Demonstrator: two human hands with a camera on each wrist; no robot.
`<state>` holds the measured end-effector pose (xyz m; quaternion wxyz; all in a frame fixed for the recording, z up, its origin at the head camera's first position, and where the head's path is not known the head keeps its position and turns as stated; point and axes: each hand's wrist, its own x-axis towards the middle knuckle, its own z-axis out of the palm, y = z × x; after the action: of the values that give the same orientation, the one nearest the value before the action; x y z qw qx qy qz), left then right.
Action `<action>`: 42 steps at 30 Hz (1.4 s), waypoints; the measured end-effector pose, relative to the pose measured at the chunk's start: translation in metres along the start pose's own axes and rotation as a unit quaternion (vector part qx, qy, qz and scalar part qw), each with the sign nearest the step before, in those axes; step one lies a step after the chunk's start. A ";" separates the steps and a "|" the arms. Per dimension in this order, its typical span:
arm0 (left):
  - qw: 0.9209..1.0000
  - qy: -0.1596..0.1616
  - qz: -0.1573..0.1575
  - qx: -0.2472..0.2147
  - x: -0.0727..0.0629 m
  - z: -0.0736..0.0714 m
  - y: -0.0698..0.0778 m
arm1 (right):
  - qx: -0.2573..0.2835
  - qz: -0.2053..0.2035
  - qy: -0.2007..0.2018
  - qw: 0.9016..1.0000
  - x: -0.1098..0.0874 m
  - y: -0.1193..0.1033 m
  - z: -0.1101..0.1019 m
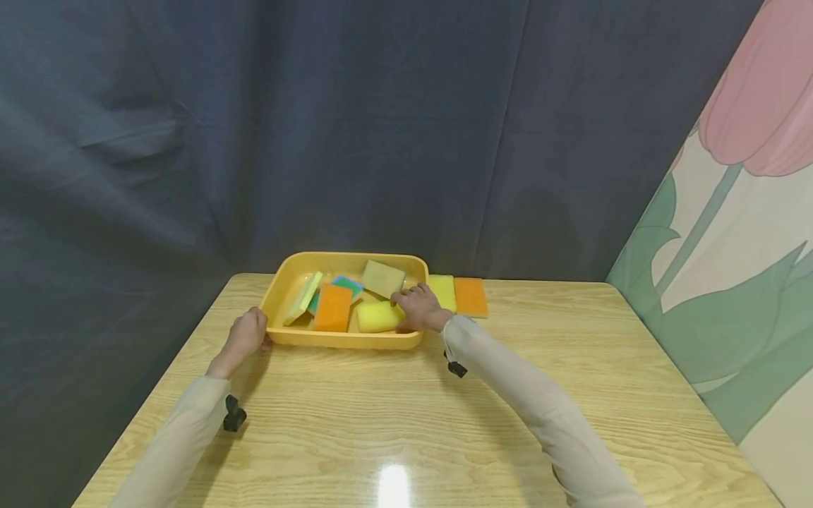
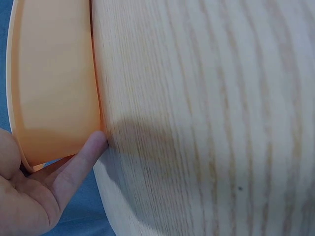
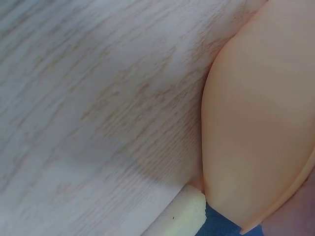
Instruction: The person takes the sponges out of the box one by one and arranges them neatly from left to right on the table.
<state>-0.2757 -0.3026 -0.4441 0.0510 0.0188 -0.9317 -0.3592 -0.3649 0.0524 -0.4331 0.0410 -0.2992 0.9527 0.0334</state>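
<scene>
A shallow yellow plastic tub (image 1: 346, 341) stands at the table's far edge, holding several sponges. My left hand (image 1: 246, 331) grips its left front corner. In the left wrist view, the thumb is at the rim and a finger (image 2: 78, 164) reaches under the tub's wall. Over the right rim, my right hand (image 1: 419, 308) reaches in and holds the right end of a yellow sponge (image 1: 376, 317). Around it are an orange sponge (image 1: 332, 308), a pale yellow one (image 1: 303, 299), a beige one (image 1: 383, 279) and a partly covered blue-green piece (image 1: 346, 283). The right wrist view hides the right fingers.
To the tub's right, a yellow-green sponge (image 1: 444, 291) and an orange sponge (image 1: 470, 297) lie side by side on the wooden table (image 1: 356, 409). A dark curtain (image 1: 381, 127) hangs behind the table. A wall with painted tulips (image 1: 749, 282) is at the right.
</scene>
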 end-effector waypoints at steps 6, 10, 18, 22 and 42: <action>1.000 -0.003 -0.003 -0.011 0.000 0.000 -0.001 | 0.000 -0.001 -0.004 1.000 0.000 0.000 -0.001; 1.000 -0.003 -0.003 -0.008 -0.001 0.000 -0.001 | -0.003 -0.001 -0.011 1.000 0.000 0.000 -0.001; 1.000 -0.003 0.000 -0.010 -0.002 0.000 0.001 | 0.005 -0.013 -0.027 1.000 -0.001 0.003 -0.004; 1.000 -0.006 0.001 -0.012 -0.002 0.000 0.003 | 0.018 -0.027 -0.032 0.999 -0.003 0.006 -0.009; 1.000 -0.003 0.016 -0.003 -0.003 -0.003 0.005 | 0.195 -0.082 0.020 0.977 -0.009 0.013 -0.015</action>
<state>-0.2725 -0.3011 -0.4389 0.0542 0.0031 -0.9309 -0.3613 -0.3659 0.0662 -0.4167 0.0819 -0.3635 0.9136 -0.1629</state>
